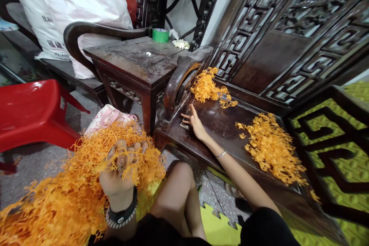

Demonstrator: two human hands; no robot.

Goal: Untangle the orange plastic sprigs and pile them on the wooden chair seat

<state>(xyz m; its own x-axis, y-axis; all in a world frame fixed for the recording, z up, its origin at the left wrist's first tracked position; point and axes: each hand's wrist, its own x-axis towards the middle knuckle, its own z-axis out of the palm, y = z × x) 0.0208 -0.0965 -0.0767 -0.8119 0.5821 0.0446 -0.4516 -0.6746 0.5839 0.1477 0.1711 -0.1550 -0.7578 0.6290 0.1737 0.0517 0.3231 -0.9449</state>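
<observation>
My left hand (119,171), with a black band and a beaded bracelet at the wrist, is closed on orange strands at the near edge of a large tangled orange heap (72,184). My right hand (196,123), a silver bangle on its wrist, reaches over the dark wooden bench (221,119) with its fingers apart and nothing in them. Just beneath its fingertips lies a small object (184,125), too small to name. Beyond that hand sits an orange bunch (207,86) against the bench's armrest. A wider pile of orange pieces (271,148) covers the bench's right part.
A red plastic stool (29,111) stands at the left. Green tape (160,35) rests on a wooden side table (129,55). White sacks (83,4) fill the upper left. A pink and white bag (100,118) touches the heap. Yellow mats (216,225) lie on the floor.
</observation>
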